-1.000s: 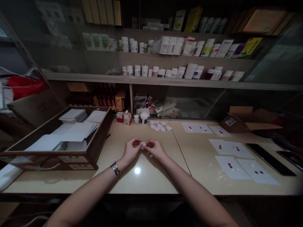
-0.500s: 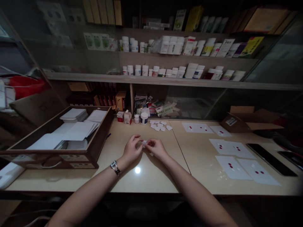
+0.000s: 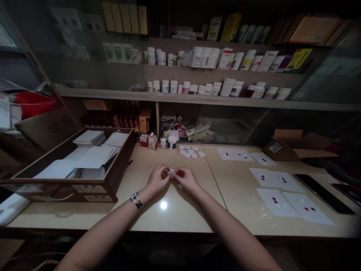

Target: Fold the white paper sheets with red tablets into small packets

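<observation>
Between my fingertips is a small piece of white paper (image 3: 172, 171), partly folded, held just above the tabletop. My left hand (image 3: 158, 178), with a watch (image 3: 136, 200) on its wrist, pinches the paper from the left. From the right, my right hand (image 3: 186, 179) pinches the same paper with thumb and fingers. Whatever the paper encloses, if anything, is hidden. Beyond the hands lie several small folded paper packets (image 3: 191, 151) in a loose group. Left of them stand a blue and white jar (image 3: 172, 143), a small white bottle (image 3: 163, 143) and small medicine boxes (image 3: 152, 142).
A wooden drawer (image 3: 111, 188) holding stacked white paper stands at the left. On the right, white paper sheets (image 3: 266, 207) carry red and white pills, beside a black phone (image 3: 324, 194). An open cardboard box (image 3: 282, 148) sits behind. Shelves with medicine bottles (image 3: 228, 87) rise at the back.
The fingers of both hands have shifted slightly around the paper and come closer together. The camera view has tilted up a little. Otherwise the table looks the same.
</observation>
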Motion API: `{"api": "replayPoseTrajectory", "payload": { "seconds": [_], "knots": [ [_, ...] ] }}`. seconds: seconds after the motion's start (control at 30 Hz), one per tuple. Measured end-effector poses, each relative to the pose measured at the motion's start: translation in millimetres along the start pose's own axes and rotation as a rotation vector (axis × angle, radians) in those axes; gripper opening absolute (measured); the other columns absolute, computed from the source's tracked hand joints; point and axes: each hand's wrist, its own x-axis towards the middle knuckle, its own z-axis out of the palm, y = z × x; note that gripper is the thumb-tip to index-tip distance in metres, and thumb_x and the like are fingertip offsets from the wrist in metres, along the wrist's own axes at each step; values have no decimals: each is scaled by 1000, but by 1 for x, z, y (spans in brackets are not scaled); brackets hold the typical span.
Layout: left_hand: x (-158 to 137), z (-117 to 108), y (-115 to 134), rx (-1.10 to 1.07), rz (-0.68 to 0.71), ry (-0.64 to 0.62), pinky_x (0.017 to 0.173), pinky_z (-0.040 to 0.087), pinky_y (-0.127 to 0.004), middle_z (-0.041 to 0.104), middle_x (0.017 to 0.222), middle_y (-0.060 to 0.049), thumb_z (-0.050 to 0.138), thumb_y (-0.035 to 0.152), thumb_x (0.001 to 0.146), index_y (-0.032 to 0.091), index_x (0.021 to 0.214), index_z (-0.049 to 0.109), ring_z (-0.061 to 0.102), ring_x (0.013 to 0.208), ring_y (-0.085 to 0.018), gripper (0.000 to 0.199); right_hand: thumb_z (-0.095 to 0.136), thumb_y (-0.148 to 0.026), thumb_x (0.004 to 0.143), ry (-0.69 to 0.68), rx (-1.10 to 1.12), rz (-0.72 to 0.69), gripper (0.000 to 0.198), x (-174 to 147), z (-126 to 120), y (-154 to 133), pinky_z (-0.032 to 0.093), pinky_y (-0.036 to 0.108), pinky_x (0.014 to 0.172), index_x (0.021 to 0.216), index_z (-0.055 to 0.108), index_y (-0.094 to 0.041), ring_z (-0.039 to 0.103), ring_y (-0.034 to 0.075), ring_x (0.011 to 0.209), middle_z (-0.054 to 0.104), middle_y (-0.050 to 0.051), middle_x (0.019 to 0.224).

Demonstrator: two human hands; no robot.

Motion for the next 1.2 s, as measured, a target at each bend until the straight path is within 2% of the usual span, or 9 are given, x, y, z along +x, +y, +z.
{"api": "replayPoseTrajectory", "payload": {
  "seconds": [0.13,0.27,0.53,0.77,0.93,1.03,1.2],
  "knots": [
    [-2,-1,2,-23,42,-32,71,50,-25,57,95,-5,56,13,78,19,91,59,58,86,-16,15,61,-28,72,-30,-57,-32,14,-2,0,-4,42,22,54,70,61,-15,55,13,58,63,3,65],
    [-3,-3,3,-37,44,6,70,51,-24,54,107,-7,54,12,78,19,92,61,59,91,-16,17,60,-24,73,2,-112,-22,10,-2,-2,-7,42,22,56,70,61,-14,56,14,58,64,3,65],
    [-1,-6,3,33,102,-33,86,49,-31,54,109,-9,55,14,79,19,92,65,57,101,-20,17,60,-24,76,-19,-175,-65,9,-3,-2,-9,42,22,57,73,63,-15,57,14,60,66,2,68],
    [-1,-4,1,60,111,-61,86,46,-29,56,104,-7,55,14,80,19,89,64,57,97,-18,14,59,-24,77,-24,-195,-103,11,-4,-3,-11,41,22,57,72,63,-15,56,14,60,64,2,67],
    [1,-4,-2,75,78,-110,75,45,-27,58,86,-4,56,18,81,17,77,64,57,81,-16,8,60,-23,76,-14,-198,-104,9,-5,-1,-7,40,21,56,72,62,-15,55,13,58,64,1,67],
    [3,-3,-4,30,53,-115,70,45,-26,56,76,-3,57,21,81,16,69,62,55,75,-16,13,60,-23,76,-7,-183,-101,9,-4,0,-6,41,21,56,71,62,-15,56,13,59,65,2,66],
    [4,0,-5,-108,-12,-97,70,45,-26,57,78,-4,61,20,77,15,64,60,56,75,-16,14,56,-26,80,16,-208,-92,15,-4,1,-7,40,22,55,72,63,-15,56,13,57,65,3,66]
  ]
}}
